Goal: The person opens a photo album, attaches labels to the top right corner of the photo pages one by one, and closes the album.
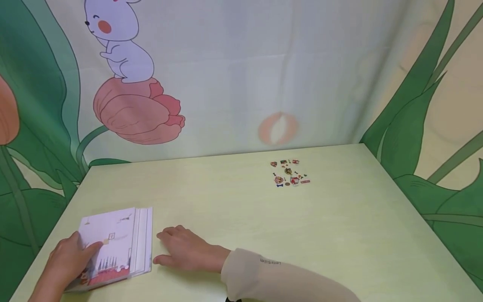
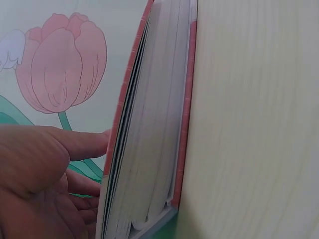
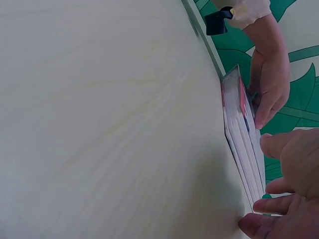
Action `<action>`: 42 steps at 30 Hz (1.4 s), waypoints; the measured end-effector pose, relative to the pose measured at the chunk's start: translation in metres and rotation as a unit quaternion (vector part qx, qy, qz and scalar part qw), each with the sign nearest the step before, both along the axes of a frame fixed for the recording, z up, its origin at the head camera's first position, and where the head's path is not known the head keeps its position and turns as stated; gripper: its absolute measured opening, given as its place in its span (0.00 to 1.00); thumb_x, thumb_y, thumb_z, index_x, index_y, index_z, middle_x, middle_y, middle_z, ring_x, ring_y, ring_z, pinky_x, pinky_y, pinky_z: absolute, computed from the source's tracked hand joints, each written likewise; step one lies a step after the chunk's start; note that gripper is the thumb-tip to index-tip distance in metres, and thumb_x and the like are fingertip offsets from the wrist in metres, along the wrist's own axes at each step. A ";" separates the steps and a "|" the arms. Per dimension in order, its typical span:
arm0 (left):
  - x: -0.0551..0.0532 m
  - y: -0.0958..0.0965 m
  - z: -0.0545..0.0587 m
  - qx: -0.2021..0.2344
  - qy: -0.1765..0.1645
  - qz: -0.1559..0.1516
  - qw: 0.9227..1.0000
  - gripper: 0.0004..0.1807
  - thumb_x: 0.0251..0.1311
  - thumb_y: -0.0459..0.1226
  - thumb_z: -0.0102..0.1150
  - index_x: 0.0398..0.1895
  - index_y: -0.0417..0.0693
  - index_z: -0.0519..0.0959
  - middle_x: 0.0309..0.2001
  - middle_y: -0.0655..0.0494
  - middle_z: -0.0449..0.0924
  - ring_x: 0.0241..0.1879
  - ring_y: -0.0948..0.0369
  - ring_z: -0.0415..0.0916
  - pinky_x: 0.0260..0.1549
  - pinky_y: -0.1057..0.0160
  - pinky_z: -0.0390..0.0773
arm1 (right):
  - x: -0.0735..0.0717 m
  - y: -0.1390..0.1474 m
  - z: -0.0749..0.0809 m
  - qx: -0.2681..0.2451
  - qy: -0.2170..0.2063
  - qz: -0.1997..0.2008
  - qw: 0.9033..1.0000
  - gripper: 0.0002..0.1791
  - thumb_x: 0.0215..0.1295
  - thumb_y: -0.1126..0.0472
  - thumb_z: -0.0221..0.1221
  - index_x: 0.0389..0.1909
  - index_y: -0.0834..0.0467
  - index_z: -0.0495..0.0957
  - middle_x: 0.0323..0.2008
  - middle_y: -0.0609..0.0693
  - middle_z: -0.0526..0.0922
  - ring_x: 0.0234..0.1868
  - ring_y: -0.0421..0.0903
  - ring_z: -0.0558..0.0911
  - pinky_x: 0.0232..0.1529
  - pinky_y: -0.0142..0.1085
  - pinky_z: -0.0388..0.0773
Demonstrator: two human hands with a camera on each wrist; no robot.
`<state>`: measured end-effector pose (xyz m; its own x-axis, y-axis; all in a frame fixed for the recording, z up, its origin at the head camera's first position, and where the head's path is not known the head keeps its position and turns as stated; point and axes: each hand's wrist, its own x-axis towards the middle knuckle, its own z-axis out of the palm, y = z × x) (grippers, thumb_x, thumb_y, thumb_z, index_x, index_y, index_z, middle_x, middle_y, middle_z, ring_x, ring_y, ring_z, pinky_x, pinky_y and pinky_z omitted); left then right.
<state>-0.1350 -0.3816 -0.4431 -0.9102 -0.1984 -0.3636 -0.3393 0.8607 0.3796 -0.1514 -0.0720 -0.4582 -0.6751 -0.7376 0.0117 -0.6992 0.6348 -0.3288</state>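
A thick book with a pale illustrated cover and reddish lower edge lies on the near left of the table. My left hand holds its left side, thumb on the cover. In the left wrist view, the thumb of the left hand touches the cover, and the page block of the book shows between red-edged covers. Just right of the book, my right hand is held with fingers extended and holds nothing. The right wrist view has the right hand close beside the book.
Several small colourful stickers lie in a cluster towards the back of the pale table. A printed curtain with a white animal and flowers hangs behind the table and down its sides.
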 end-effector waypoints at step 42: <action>-0.014 0.085 0.009 -0.005 0.041 -0.042 0.998 0.51 0.67 0.54 0.66 0.69 0.16 0.57 0.60 0.18 0.64 0.50 0.37 0.67 0.51 0.39 0.75 | -0.010 0.023 -0.002 0.020 0.046 -0.023 0.998 0.26 0.67 0.36 0.65 0.51 0.54 0.83 0.52 0.48 0.80 0.54 0.44 0.74 0.62 0.32 0.68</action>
<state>-0.1485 -0.2969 -0.4340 -0.9503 -0.1228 -0.2861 -0.2336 0.8888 0.3943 -0.1611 -0.0488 -0.4603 -0.7063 -0.7063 0.0466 -0.6945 0.6788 -0.2386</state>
